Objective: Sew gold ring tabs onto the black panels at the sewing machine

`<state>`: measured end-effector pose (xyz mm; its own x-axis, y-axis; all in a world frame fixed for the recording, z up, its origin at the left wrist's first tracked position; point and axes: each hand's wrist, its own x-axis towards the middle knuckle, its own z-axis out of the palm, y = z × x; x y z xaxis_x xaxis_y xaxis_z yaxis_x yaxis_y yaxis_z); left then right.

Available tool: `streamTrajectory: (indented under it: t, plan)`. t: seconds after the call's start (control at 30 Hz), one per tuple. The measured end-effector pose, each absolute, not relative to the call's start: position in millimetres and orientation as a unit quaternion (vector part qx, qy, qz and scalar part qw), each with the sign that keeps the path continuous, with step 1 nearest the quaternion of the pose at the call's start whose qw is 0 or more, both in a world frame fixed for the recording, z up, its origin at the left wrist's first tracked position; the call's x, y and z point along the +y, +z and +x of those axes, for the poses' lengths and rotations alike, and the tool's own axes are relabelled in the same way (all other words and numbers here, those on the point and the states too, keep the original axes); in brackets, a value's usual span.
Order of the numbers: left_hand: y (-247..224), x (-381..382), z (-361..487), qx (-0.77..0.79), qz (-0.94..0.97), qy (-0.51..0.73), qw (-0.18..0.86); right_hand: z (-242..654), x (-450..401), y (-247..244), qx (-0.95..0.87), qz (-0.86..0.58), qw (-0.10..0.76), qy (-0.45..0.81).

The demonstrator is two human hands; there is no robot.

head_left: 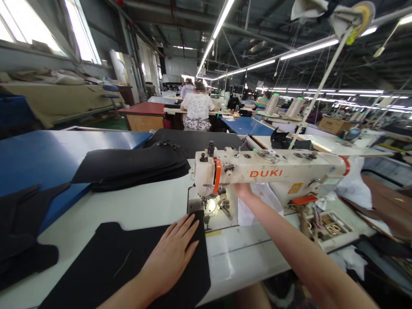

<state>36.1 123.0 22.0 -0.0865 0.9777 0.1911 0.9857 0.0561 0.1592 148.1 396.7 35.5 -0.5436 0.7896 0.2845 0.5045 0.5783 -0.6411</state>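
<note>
Flat on a black fabric panel (128, 253) rests my left hand (174, 249), its fingers stretched toward the needle area. The panel lies on the pale sewing table, its upper right corner at the edge of the metal needle plate (210, 206). A white sewing machine (267, 171) marked DUKI stands over the plate, its lamp lighting the spot under the needle. My right hand (242, 189) reaches beneath the machine's arm, beside a white cloth (262, 199). The machine hides most of its fingers, so what they hold does not show.
Stacked black panels (138, 165) lie behind the table's left side, and more black pieces (25, 231) sit at far left. To the right is a tray (334, 229) of small metal parts. A person (197, 105) sits ahead with their back to me.
</note>
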Motion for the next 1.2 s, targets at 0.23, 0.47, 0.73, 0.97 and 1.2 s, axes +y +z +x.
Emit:
streamTrajectory:
  t: [0.23, 0.47, 0.73, 0.97, 1.2]
  plan:
    - [16, 124, 28, -0.717, -0.678, -0.160, 0.010, 207, 350, 45, -0.714, -0.398, 0.314, 0.483]
    - [43, 141, 63, -0.692, -0.556, -0.396, -0.234, 234, 265, 49, -0.664, -0.340, 0.304, 0.592]
    - [64, 151, 70, -0.678, -0.462, -0.405, -0.403, 249, 258, 54, -0.785, -0.326, 0.246, 0.466]
    - [49, 151, 42, -0.709, -0.462, -0.394, -0.359, 271, 365, 60, -0.873, -0.456, 0.141, 0.099]
    - [43, 149, 45, -0.701, -0.479, -0.398, -0.347, 261, 374, 42, -0.897, -0.439, 0.043, -0.006]
